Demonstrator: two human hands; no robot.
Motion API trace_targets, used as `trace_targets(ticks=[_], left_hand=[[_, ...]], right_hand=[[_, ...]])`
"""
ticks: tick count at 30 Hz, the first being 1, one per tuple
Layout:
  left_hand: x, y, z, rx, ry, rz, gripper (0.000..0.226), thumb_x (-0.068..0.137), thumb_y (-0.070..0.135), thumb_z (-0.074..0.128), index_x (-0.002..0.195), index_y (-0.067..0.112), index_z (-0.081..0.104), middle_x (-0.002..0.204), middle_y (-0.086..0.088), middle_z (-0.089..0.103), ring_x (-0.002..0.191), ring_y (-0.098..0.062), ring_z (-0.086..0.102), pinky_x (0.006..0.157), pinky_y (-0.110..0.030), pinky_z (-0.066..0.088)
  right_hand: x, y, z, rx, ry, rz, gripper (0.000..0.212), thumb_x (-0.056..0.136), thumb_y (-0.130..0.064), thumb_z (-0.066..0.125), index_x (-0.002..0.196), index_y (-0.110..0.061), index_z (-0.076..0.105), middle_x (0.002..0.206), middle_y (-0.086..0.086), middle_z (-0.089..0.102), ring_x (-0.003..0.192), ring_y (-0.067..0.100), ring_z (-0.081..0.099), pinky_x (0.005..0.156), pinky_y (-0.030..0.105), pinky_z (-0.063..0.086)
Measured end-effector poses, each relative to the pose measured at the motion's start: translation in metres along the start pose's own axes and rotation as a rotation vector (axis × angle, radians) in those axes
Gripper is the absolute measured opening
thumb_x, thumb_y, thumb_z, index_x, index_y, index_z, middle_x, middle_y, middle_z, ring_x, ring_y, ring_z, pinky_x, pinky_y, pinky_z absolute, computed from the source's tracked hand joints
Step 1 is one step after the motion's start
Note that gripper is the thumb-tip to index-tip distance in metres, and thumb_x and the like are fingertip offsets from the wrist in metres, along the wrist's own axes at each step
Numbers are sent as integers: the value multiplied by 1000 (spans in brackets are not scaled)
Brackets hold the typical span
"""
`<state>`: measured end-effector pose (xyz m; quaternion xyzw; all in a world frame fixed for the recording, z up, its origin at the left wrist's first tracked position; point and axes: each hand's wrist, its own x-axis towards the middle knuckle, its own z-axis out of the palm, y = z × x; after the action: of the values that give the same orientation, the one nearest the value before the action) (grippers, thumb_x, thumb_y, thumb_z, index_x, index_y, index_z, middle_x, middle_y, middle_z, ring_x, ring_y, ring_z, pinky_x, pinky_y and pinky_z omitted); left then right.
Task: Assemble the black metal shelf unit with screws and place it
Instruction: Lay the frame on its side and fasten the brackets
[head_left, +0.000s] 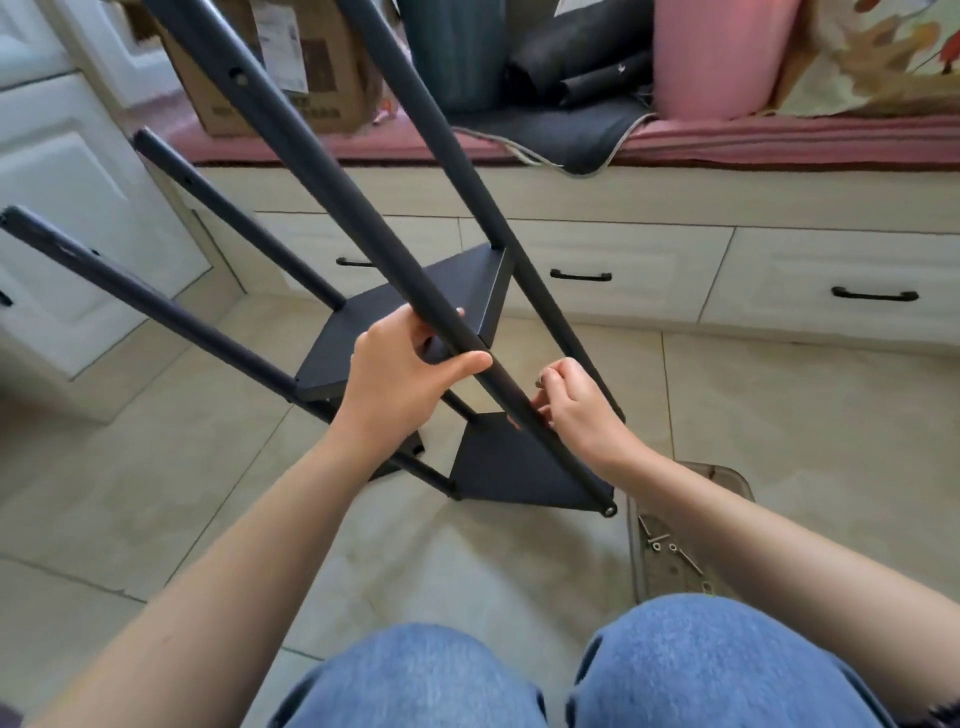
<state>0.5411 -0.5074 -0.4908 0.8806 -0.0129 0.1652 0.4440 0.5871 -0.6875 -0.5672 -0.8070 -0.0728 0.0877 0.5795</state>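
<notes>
Head view: the pole is gripped by the left hand, while a small screw, pinched by the right hand, could be dropped if the shelf unit tilts.

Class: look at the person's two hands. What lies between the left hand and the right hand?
In the head view, a black metal pole of the shelf unit runs diagonally between the left hand and the right hand.
</notes>
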Motion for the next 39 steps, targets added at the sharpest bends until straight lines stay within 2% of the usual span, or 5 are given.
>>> trace_targets(ticks=[8,13,19,26,39], left_hand=[[-45,-26,-34,-223,164,-120,54,75,25,87,125,19,67,101,17,74,99,6,68,83,-7,50],[-69,-51,-52,-359,275,-173,62,72,31,85,129,15,66,105,13,76,105,-5,70,91,-20,54],[-90,-87,-79,-531,377,-298,55,66,34,84,116,17,69,108,6,76,104,-14,72,90,-29,56],[-105,-133,-100,-687,474,-429,32,75,13,83,104,15,71,99,5,78,93,-9,74,73,-12,55],[-128,-200,-88,-793,550,-603,60,50,47,89,100,18,73,100,-3,78,99,-20,74,91,-34,56]], right_hand=[[1,-19,43,-59,-70,-55,23,108,-25,31,98,-12,47,85,7,56,92,32,64,86,41,53],[0,-31,74,-191,-98,-164,18,107,-28,32,93,-23,42,81,4,61,74,17,66,55,13,47],[2,-51,111,-299,-114,-214,16,107,-26,34,106,-14,45,82,4,61,74,18,64,59,21,50],[7,-62,157,-373,-182,-213,16,107,-29,34,104,-17,46,83,4,63,76,19,65,64,29,55],[14,-39,185,-467,-289,-254,20,107,-33,29,99,-20,42,81,5,62,75,23,62,65,32,52]])
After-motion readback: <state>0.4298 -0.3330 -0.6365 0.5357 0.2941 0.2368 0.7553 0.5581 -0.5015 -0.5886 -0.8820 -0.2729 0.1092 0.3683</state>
